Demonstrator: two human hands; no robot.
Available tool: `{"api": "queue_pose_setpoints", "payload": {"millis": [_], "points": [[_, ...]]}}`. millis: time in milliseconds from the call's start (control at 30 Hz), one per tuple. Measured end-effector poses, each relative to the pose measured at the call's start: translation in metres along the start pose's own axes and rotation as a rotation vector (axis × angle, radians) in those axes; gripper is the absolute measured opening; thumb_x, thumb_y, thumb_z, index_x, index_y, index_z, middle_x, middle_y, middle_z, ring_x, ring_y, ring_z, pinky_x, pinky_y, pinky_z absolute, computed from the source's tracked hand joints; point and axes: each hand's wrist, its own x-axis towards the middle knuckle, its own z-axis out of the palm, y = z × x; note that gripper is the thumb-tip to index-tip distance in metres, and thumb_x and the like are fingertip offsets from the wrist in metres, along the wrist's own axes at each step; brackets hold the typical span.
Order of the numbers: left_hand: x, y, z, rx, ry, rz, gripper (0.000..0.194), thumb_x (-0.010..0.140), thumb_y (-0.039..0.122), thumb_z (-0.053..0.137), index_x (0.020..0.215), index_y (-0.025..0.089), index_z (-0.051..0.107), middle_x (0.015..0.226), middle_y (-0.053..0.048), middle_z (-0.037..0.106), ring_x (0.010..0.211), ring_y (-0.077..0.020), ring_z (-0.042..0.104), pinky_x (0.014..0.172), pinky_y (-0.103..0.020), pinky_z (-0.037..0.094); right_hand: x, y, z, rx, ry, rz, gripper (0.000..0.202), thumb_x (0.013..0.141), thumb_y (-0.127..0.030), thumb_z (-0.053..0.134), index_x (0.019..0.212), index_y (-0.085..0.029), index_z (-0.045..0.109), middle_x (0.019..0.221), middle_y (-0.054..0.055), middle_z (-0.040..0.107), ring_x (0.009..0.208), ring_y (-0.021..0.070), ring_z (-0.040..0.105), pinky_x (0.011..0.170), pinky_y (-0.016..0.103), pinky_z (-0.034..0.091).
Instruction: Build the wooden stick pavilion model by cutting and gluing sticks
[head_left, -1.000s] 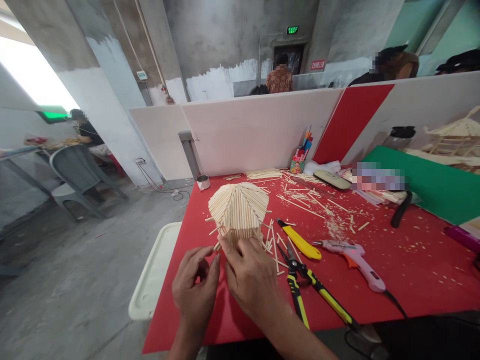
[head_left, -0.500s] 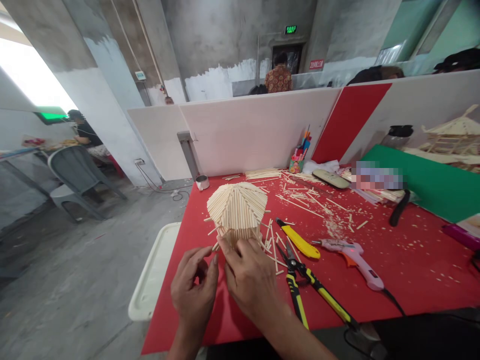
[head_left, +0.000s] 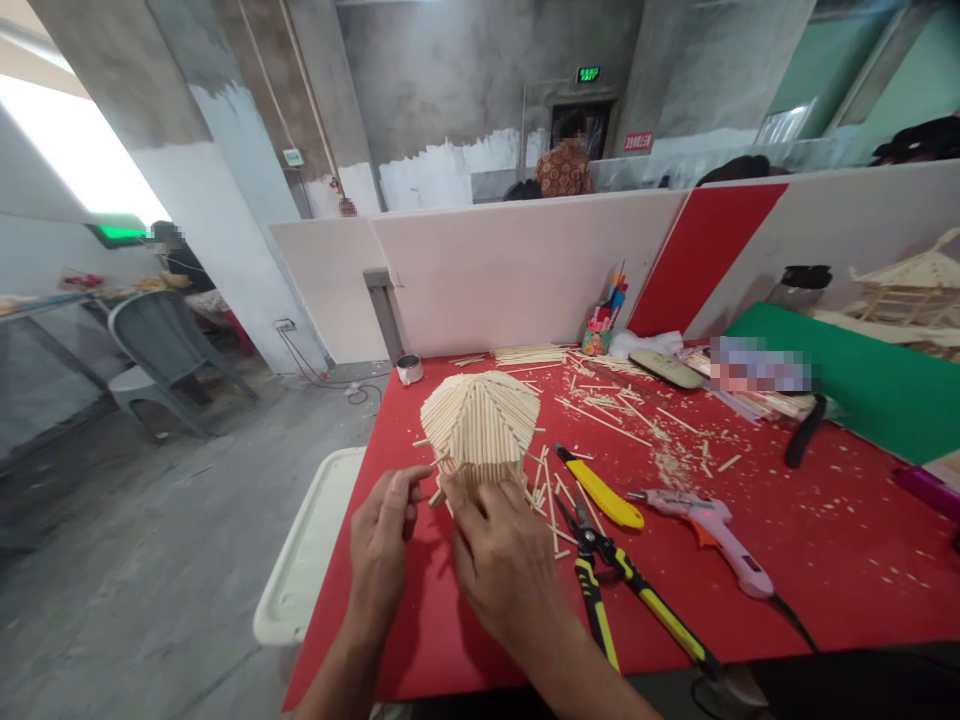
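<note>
A small model house of pale wooden sticks [head_left: 480,420], with a fanned, sloping roof, stands on the red tabletop [head_left: 442,640]. My right hand [head_left: 502,550] rests against its near wall below the roof edge, fingers bent onto the sticks. To the left, my left hand [head_left: 382,525] is closed, its index finger and thumb together near a stick end that juts out at the model's lower left corner. Whether something small sits between those fingertips is too small to tell.
Right of the model lie a yellow cutter [head_left: 600,488], pruning shears [head_left: 600,550], a pink glue gun [head_left: 712,525] and loose sticks. Behind are a round tin [head_left: 409,369], a pen cup [head_left: 598,338] and a white partition [head_left: 487,275]. People are beyond it.
My left hand has drawn its fingers together and its fingertips have moved up toward the jutting stick ends. My right hand stays on the near wall. The view has shifted slightly.
</note>
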Motion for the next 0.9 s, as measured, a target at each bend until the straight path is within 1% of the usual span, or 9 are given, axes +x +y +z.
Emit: {"api": "queue_pose_setpoints", "payload": {"millis": [67, 133, 233, 333, 400, 500, 667, 733, 900], "points": [[0.0037, -0.0012, 0.0008, -0.062, -0.064, -0.051, 0.048, 0.086, 0.054, 0.049, 0.089, 0.014, 0.075, 0.061, 0.001, 0.049, 0.049, -0.0089, 0.039, 0.043, -0.021, 0.03, -0.0013, 0.0001, 0.0009, 0.004, 0.008, -0.003, 0.041, 0.087, -0.016, 0.049, 0.128, -0.016, 0.056, 0.081, 0.007, 0.056, 0.079, 0.0231, 0.048, 0.076, 0.038, 0.041], [0.0054, -0.0036, 0.0018, -0.087, -0.102, -0.08, 0.053, 0.087, 0.057, 0.046, 0.09, 0.013, 0.075, 0.058, 0.002, 0.046, 0.049, -0.0087, 0.036, 0.043, -0.021, 0.028, -0.0027, 0.0002, 0.0017, 0.007, 0.016, -0.009, 0.04, 0.087, -0.016, 0.048, 0.126, -0.015, 0.057, 0.079, 0.006, 0.056, 0.079, 0.0231, 0.048, 0.08, 0.04, 0.041], [0.0054, -0.0064, 0.0037, -0.106, -0.123, -0.115, 0.059, 0.085, 0.062, 0.046, 0.091, 0.011, 0.075, 0.055, 0.002, 0.044, 0.048, -0.0087, 0.035, 0.043, -0.022, 0.026, -0.0039, 0.0005, 0.0029, 0.012, 0.019, -0.011, 0.038, 0.088, -0.016, 0.046, 0.124, -0.016, 0.059, 0.08, 0.007, 0.056, 0.079, 0.0231, 0.048, 0.08, 0.04, 0.041], [0.0042, -0.0056, 0.0061, -0.142, -0.13, -0.145, 0.062, 0.08, 0.065, 0.05, 0.089, 0.01, 0.076, 0.054, 0.002, 0.046, 0.048, -0.0089, 0.036, 0.043, -0.021, 0.027, -0.0039, 0.0009, 0.0043, 0.011, 0.023, -0.01, 0.037, 0.088, -0.017, 0.046, 0.122, -0.017, 0.061, 0.079, 0.007, 0.056, 0.078, 0.0229, 0.048, 0.076, 0.038, 0.042], [0.0035, -0.0042, 0.0074, -0.164, -0.133, -0.153, 0.062, 0.078, 0.066, 0.052, 0.088, 0.01, 0.076, 0.054, 0.001, 0.047, 0.048, -0.0089, 0.037, 0.043, -0.021, 0.028, -0.0038, 0.0009, 0.005, 0.016, 0.03, -0.013, 0.037, 0.088, -0.016, 0.046, 0.122, -0.016, 0.06, 0.08, 0.007, 0.057, 0.078, 0.023, 0.048, 0.076, 0.038, 0.042], [0.0032, -0.0037, 0.008, -0.165, -0.13, -0.139, 0.061, 0.077, 0.066, 0.053, 0.086, 0.01, 0.077, 0.054, 0.001, 0.049, 0.048, -0.0091, 0.037, 0.043, -0.022, 0.032, -0.0042, 0.0006, 0.0051, 0.029, 0.035, -0.021, 0.038, 0.088, -0.015, 0.045, 0.123, -0.015, 0.059, 0.082, 0.008, 0.058, 0.08, 0.0235, 0.048, 0.078, 0.04, 0.042], [0.0032, -0.007, 0.007, -0.131, -0.126, -0.096, 0.056, 0.08, 0.062, 0.054, 0.087, 0.012, 0.077, 0.055, 0.001, 0.051, 0.048, -0.0093, 0.039, 0.045, -0.022, 0.037, -0.0056, 0.0006, 0.004, 0.02, 0.017, -0.018, 0.038, 0.088, -0.016, 0.045, 0.124, -0.015, 0.058, 0.081, 0.007, 0.057, 0.078, 0.0231, 0.048, 0.072, 0.038, 0.042], [0.0031, -0.0074, 0.0069, -0.123, -0.13, -0.078, 0.054, 0.081, 0.061, 0.053, 0.088, 0.013, 0.077, 0.055, 0.001, 0.051, 0.048, -0.0094, 0.039, 0.046, -0.022, 0.039, -0.0058, 0.0008, 0.0036, 0.018, 0.014, -0.021, 0.037, 0.088, -0.016, 0.045, 0.123, -0.016, 0.059, 0.08, 0.007, 0.057, 0.078, 0.0229, 0.048, 0.073, 0.038, 0.041], [0.0018, -0.0055, 0.0071, -0.105, -0.132, -0.046, 0.05, 0.083, 0.058, 0.053, 0.088, 0.014, 0.077, 0.057, -0.001, 0.053, 0.048, -0.0101, 0.04, 0.046, -0.023, 0.039, -0.0054, 0.0012, 0.0032, 0.027, 0.004, -0.014, 0.038, 0.088, -0.016, 0.047, 0.124, -0.017, 0.058, 0.082, 0.007, 0.057, 0.08, 0.0232, 0.048, 0.076, 0.039, 0.041]]}}
